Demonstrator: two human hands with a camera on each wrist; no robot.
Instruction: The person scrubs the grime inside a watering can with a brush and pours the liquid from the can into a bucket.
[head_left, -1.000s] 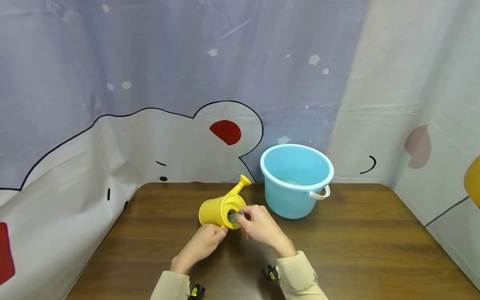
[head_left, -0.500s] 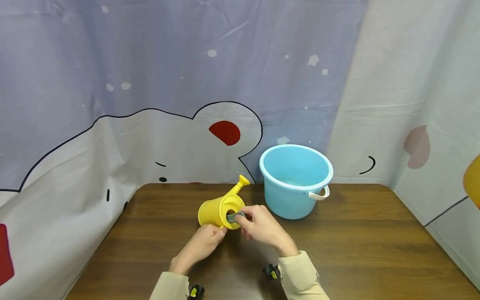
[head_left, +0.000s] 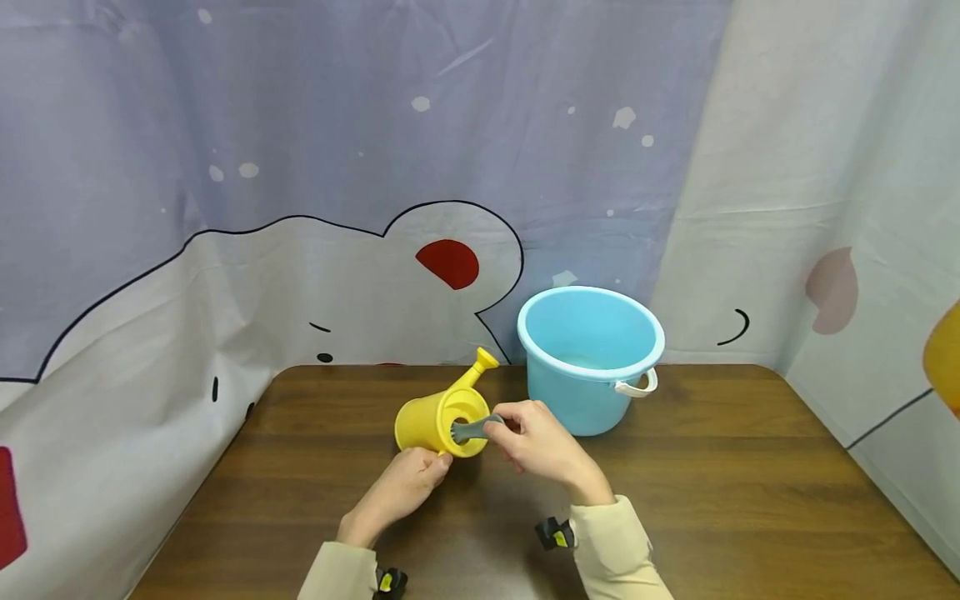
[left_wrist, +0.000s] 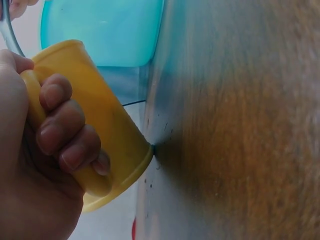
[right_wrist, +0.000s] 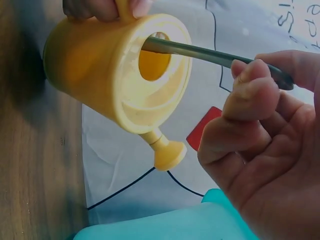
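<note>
Nearest, cream sleeves [head_left: 615,546] and black wrist-worn devices [head_left: 553,533] lie behind the fingers of both hands. Ahead of them, the left hand [head_left: 405,483] has its fingers wrapped round the handle [left_wrist: 34,97] of a yellow watering can [head_left: 422,423], which leans over so that its mouth turns toward the right fingers. The right hand [head_left: 543,443] pinches the end of a grey tool [head_left: 474,430] between thumb and fingers; the toothed far end sits at the round opening in the can's top. Compared with half a second ago, the right hand has drawn back a little from the can and more of the tool shows, while the left hand's grip looks the same. Beyond the right fingertips, a light blue bucket [head_left: 585,404] with a white handle [head_left: 637,385] stands upright on the wooden table [head_left: 750,467]. Farthest off hangs a patterned curtain [head_left: 450,108]; past the right fingers, the right wrist view catches sideways lettering [right_wrist: 302,22], cut off and not surely readable.
</note>
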